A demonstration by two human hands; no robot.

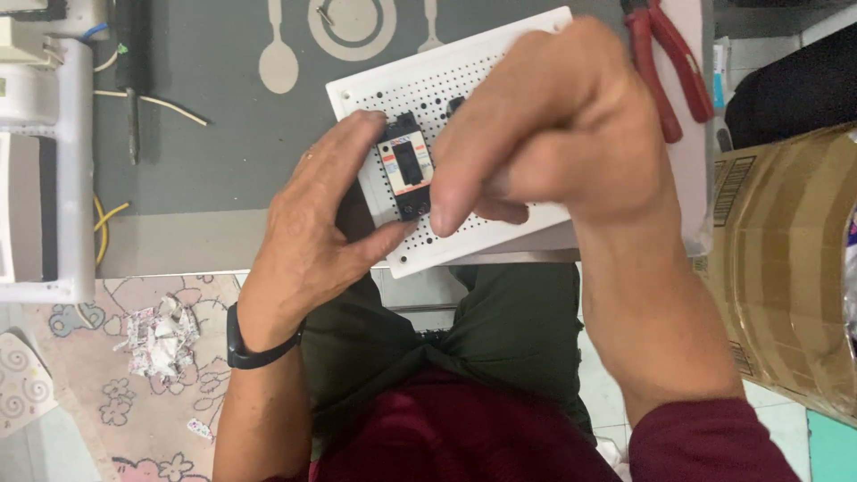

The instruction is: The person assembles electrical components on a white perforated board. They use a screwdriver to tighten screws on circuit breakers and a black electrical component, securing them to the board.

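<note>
1. On the grey table (pixel 223 134), seen from the head camera, a white perforated board (pixel 464 80) is laid aslant, and much of it is covered by the two hands.
2. A small black and white switch block (pixel 406 165) is held against the board by the left hand (pixel 312 232); the index finger is curled over its top edge and the thumb is pressed at its lower corner, so it is pinched between them.
3. The right hand (pixel 553 116) is closed into a loose fist above the board, with the thumb pointing down just beside the block. Whether anything is gripped inside cannot be told, since the palm is hidden.
4. A second dark part (pixel 455 104) on the board is mostly concealed behind the right hand.
5. Red-handled pliers (pixel 665 62) are cut off by the top edge.
6. A cardboard box (pixel 786 268) is cut off at the right; its contents cannot be made out.
7. White plastic housings (pixel 45 152) and loose wires (pixel 152 103) are seen at the left, partly out of frame.
</note>
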